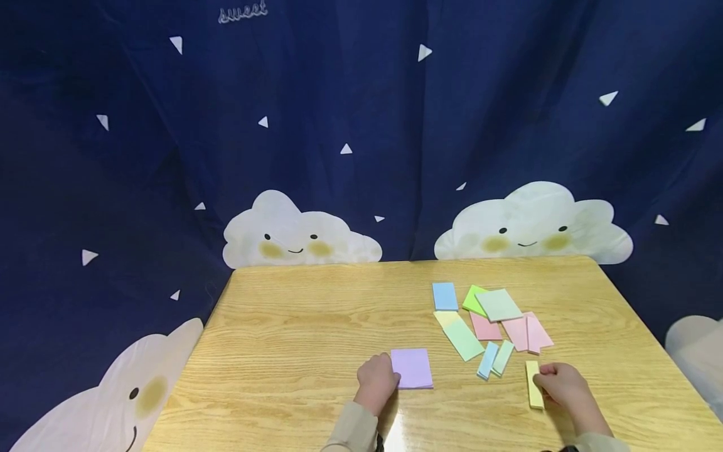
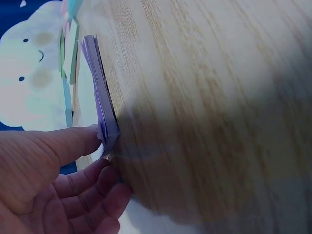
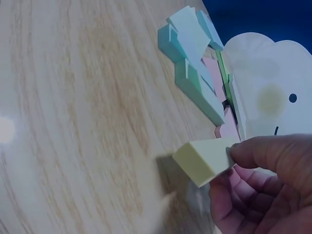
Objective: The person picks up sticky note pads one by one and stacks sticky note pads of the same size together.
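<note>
My left hand (image 1: 376, 376) pinches the near-left edge of a square purple sticky note pad (image 1: 412, 368). In the left wrist view, the thumb lies on one face of the purple pad (image 2: 101, 87) and the fingers curl by its lower corner. On the right, my right hand (image 1: 563, 383) holds a narrow yellow sticky note pad (image 1: 534, 392) between thumb and fingers. Seen from the right wrist, the yellow pad (image 3: 207, 158) is lifted off the table, with its shadow beside it. Between the hands lie a narrow blue pad (image 1: 487, 360) and a narrow green pad (image 1: 503, 358).
Farther back on the wooden table (image 1: 294, 339) lie a blue pad (image 1: 445, 295), a lime green pad (image 1: 472, 300), a pale green pad (image 1: 499, 304), a mint pad (image 1: 463, 339) and several pink ones (image 1: 486, 326). Behind the table hangs a dark blue curtain (image 1: 350, 88).
</note>
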`<state>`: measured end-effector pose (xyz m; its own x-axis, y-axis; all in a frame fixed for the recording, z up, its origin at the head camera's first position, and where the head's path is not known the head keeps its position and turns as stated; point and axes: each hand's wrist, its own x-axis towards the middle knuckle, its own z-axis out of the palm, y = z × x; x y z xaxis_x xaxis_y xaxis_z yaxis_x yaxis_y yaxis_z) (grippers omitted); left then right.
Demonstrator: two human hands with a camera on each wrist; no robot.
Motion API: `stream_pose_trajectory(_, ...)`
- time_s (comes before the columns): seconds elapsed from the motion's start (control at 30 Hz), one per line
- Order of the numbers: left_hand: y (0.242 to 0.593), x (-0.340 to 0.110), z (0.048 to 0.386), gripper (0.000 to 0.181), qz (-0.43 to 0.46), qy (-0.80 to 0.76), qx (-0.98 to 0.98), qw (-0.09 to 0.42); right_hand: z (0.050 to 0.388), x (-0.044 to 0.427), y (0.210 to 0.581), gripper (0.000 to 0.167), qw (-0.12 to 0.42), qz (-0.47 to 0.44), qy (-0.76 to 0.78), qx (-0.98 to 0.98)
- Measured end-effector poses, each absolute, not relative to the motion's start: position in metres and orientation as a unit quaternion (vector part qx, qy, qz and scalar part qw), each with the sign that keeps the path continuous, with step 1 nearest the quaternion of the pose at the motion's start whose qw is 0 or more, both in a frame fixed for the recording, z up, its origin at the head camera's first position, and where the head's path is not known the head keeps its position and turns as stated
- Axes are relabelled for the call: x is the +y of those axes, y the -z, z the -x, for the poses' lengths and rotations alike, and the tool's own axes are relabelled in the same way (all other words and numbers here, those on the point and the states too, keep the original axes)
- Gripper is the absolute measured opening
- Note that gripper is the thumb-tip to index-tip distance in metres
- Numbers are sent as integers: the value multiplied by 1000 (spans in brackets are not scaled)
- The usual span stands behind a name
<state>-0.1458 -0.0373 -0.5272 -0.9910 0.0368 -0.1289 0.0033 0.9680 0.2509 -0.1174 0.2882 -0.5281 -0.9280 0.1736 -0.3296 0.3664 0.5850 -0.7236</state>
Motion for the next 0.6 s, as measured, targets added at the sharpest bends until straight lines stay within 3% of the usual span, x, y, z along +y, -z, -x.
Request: stream_pose_trajectory(0.6, 526, -37, 145, 27, -13, -123, 990, 62, 122, 269, 511, 37, 108, -132, 471, 866)
